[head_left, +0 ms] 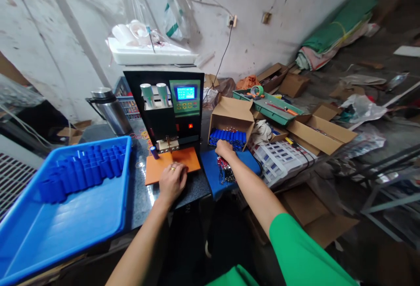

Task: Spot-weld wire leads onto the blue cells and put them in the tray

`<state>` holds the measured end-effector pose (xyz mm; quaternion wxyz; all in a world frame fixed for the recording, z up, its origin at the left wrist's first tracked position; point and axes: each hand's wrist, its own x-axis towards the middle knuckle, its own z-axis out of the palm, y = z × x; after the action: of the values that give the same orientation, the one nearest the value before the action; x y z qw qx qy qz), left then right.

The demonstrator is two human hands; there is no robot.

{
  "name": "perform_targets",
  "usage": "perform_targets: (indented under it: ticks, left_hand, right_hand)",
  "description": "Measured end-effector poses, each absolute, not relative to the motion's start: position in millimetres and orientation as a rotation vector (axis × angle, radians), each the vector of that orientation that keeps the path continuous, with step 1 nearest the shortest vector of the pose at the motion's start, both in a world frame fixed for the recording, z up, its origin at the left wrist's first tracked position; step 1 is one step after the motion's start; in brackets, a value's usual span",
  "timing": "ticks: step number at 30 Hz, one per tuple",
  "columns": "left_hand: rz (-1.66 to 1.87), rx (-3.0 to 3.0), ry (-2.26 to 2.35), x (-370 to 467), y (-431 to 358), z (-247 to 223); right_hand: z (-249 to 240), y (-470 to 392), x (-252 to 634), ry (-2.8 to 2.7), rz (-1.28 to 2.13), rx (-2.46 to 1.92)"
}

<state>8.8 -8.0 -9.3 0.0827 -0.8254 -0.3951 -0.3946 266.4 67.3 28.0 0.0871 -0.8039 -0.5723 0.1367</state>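
Note:
My left hand [173, 181] rests on the orange board [154, 170] at the foot of a black machine [157, 126], its fingers curled; whatever they may hold is hidden. A single blue battery cell [154, 152] stands upright on that board, left of the metal electrode parts [168, 142]. My right hand [225, 148] reaches to the front of an open cardboard box [231, 111] filled with blue cells [234, 138]. Its fingers are closed at the cells, and I cannot see what is in them. Red and black wires [225, 172] hang below it over a blue surface [213, 181].
A blue tray [78, 229] with many blue cells [85, 168] lies at the left. Behind it stands a steel thermos [111, 111]. To the right are a green tray [272, 106] with tools, a white plastic crate [278, 159] and open cartons [324, 130].

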Motion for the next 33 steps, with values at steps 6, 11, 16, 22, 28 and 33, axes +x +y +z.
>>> perform_targets:
  ticks: [6, 11, 16, 22, 28, 33]
  left_hand:
    - [-1.179, -2.467, -1.209, 9, -7, -13]
    - [-1.192, -2.479, -1.228, 10, -7, -11]
    - [-1.307, -2.566, -1.339, 10, -7, -5]
    - [-1.998, -2.667, -1.675, 28, -35, 16]
    - [-2.363, -2.698, -1.840, 45, -57, 31]
    - [-2.498, -2.612, -1.908, 34, -62, 27]
  right_hand:
    - [26, 55, 288, -1.494, 0.459, -1.914]
    - [41, 39, 302, -1.129, 0.563, -1.332]
    - [69, 23, 290, -0.852, 0.711, -1.024]
    - [77, -8, 238, -0.767, 1.021, -0.816]
    - [60, -36, 180, -0.751, 1.221, -0.781]
    - [47, -43, 159, -0.774, 1.269, -0.772]
